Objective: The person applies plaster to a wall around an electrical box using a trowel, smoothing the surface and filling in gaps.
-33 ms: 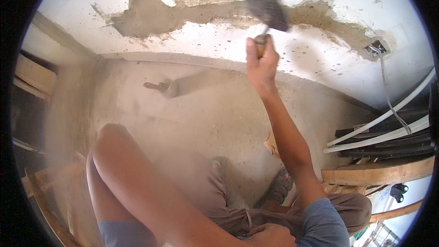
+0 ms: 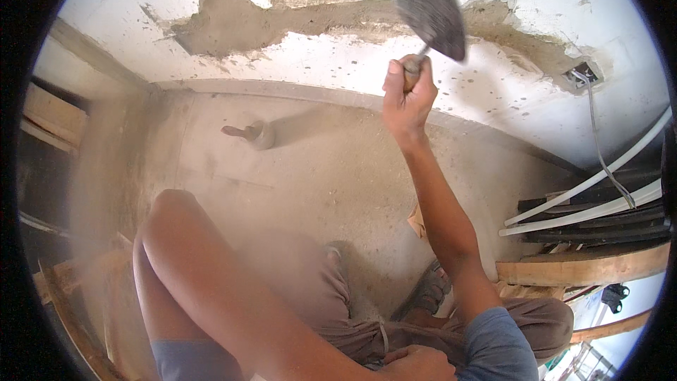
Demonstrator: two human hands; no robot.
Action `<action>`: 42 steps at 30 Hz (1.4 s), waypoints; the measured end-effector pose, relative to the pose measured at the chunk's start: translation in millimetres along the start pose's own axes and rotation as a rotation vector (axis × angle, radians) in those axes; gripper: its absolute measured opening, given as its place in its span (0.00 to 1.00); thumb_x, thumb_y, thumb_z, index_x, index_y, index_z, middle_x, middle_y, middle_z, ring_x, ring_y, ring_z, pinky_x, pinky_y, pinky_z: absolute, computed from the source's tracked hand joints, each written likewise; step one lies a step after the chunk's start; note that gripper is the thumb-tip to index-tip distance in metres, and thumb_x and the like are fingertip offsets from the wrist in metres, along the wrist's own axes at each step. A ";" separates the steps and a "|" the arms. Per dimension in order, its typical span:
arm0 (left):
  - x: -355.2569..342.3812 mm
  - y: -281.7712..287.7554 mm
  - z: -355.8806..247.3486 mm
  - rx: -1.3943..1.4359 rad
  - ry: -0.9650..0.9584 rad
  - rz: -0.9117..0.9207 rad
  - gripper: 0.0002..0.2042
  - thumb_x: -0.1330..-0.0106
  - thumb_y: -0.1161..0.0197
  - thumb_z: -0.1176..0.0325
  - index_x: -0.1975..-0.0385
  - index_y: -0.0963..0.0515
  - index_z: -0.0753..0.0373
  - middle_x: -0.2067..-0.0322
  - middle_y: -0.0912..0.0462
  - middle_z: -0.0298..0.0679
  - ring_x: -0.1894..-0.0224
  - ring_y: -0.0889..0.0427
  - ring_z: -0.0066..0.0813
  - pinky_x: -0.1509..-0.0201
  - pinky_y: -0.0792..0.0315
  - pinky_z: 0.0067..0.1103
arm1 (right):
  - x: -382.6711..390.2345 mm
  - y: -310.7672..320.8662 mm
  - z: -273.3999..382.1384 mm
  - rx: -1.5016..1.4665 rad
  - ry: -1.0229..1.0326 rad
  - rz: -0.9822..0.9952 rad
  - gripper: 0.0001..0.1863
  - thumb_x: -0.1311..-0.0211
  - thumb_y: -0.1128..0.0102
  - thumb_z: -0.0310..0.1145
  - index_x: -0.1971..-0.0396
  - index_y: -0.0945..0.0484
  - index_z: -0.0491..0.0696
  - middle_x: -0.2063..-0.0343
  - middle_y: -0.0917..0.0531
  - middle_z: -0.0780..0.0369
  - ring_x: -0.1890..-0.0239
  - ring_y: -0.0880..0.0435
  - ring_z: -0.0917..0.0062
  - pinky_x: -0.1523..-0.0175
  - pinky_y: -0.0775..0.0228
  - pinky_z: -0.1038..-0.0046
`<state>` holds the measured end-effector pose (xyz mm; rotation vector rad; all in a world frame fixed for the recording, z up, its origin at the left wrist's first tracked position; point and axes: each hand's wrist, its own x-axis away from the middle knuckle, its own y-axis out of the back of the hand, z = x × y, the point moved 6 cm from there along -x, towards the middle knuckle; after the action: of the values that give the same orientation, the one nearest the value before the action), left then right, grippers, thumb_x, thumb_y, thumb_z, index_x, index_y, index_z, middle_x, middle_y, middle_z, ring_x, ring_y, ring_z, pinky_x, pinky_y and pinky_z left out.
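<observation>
My right hand [image 2: 410, 102] is closed round the handle of a trowel [image 2: 431, 14], raised in front of the white wall [image 2: 338, 63]. The trowel's dark, pointed blade is blurred by motion and covers part of a band of grey-brown mortar [image 2: 310, 20] in the wall. Whether the blade touches the wall, I cannot tell. Low in my lap, my left hand [image 2: 419, 365] has its fingers curled; what they hold, if anything, is hidden. The left arm bends across my lap.
On the dusty floor [image 2: 303, 169] stands a small round container [image 2: 264, 135] with a brown handle sticking out. At right, a wire hangs from an open wall box [image 2: 582, 75], near white pipes [image 2: 585, 215] and a wooden beam [image 2: 585, 266]. Wood [image 2: 56, 116] also lies at left.
The trowel has shifted slightly right and down, together with my right hand. My left hand looks unmoved.
</observation>
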<state>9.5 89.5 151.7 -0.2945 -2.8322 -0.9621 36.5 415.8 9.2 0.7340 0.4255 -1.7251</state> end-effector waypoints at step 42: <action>9.6 -3.0 4.9 -0.037 -0.020 -0.011 0.13 0.38 0.42 0.61 0.71 0.12 0.61 0.70 0.12 0.42 0.69 0.12 0.39 0.77 0.25 0.33 | 6.1 -43.5 -14.4 0.162 -0.089 0.144 0.12 0.30 0.37 0.35 0.66 0.28 0.43 0.84 0.23 0.65 0.82 0.25 0.81 0.76 0.33 0.76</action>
<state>-0.9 91.6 148.0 -0.2948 -2.8394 -1.0211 -2.4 432.5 -9.6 0.7818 0.1687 -1.6622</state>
